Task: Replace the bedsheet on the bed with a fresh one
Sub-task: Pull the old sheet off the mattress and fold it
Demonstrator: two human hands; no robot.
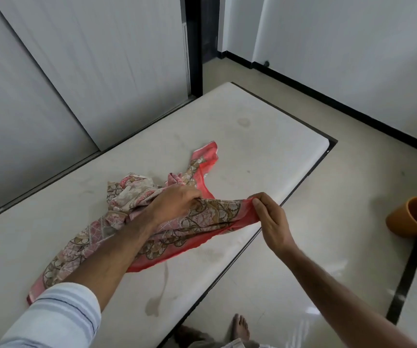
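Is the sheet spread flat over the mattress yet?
No: the patterned sheet lies bunched on the bare mattress, gripped by the left hand and pinched at an edge by the right hand.

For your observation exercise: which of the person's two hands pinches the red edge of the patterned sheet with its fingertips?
The right hand, pinching the sheet's red edge beyond the mattress side. The left hand grips bunched fabric instead.

Orange bucket (414, 217) cut off by right edge. Left hand (174, 204) fingertips buried in bedsheet (152, 222) folds. Bare foot (240, 327) partly out of frame at bottom.
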